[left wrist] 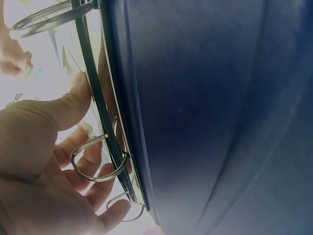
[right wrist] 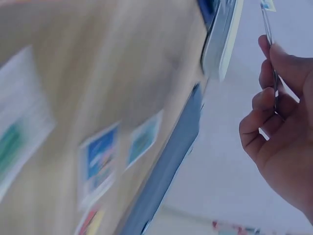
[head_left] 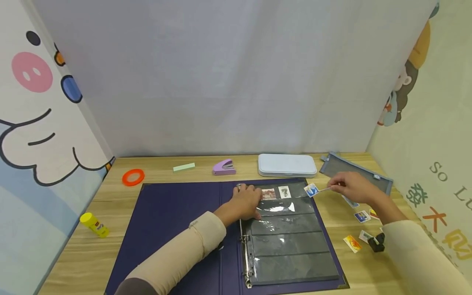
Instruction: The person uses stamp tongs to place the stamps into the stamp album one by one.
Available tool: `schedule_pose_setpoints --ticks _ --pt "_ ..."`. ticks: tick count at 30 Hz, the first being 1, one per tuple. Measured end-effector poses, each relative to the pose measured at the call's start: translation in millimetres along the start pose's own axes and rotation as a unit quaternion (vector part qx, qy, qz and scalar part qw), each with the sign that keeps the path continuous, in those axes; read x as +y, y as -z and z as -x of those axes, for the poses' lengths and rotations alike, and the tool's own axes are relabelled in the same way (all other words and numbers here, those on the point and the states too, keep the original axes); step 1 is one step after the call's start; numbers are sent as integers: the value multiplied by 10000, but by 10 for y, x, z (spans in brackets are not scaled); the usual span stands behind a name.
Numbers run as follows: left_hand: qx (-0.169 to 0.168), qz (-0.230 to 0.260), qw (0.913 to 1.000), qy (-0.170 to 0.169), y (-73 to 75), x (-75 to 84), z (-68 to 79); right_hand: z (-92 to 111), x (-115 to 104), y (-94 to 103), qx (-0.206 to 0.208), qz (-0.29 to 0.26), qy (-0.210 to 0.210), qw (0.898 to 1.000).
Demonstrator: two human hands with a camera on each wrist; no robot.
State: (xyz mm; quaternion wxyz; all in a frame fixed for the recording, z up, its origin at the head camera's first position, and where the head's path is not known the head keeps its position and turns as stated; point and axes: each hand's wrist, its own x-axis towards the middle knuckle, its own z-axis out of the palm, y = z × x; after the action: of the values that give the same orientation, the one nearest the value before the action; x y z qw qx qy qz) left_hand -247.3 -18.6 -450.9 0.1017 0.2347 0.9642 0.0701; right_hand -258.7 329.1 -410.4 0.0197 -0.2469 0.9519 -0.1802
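Observation:
My right hand (head_left: 352,187) pinches a pair of metal tweezers (right wrist: 266,24) between thumb and fingers. At their tips is a blue and white stamp (head_left: 311,189), over the upper right edge of the album page. My left hand (head_left: 244,202) rests on the inner edge of the black pocket page (head_left: 287,246), beside the binder rings (left wrist: 100,159), thumb and fingers loosely spread. Two stamps sit in the top row: a reddish-brown stamp (head_left: 268,194) and a white stamp with a dark picture (head_left: 284,191). The navy album (head_left: 169,221) lies spread flat.
Loose stamps (head_left: 352,243) and a small black object (head_left: 376,243) lie right of the album. Behind it are a white case (head_left: 287,164), a grey tray-like lid (head_left: 363,174), a purple stapler (head_left: 223,167) and a green strip (head_left: 184,167). An orange ring (head_left: 133,177) and a glue stick (head_left: 94,225) lie left.

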Motion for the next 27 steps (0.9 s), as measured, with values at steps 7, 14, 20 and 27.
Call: schedule_pose_setpoints --ticks 7,14,20,27 --pt "1 173 9996 -223 -1 -75 42 -666 -274 -222 3 178 893 9958" --pt "91 126 9993 -349 -24 -117 54 -1005 -552 -410 -545 497 1319 9885" --pt "75 86 9995 -303 -27 -114 40 -1110 -751 -493 -1170 712 1341 9815" --pt "107 6 9994 -318 -26 -116 56 -1146 -910 -560 -1514 740 1463 9748"
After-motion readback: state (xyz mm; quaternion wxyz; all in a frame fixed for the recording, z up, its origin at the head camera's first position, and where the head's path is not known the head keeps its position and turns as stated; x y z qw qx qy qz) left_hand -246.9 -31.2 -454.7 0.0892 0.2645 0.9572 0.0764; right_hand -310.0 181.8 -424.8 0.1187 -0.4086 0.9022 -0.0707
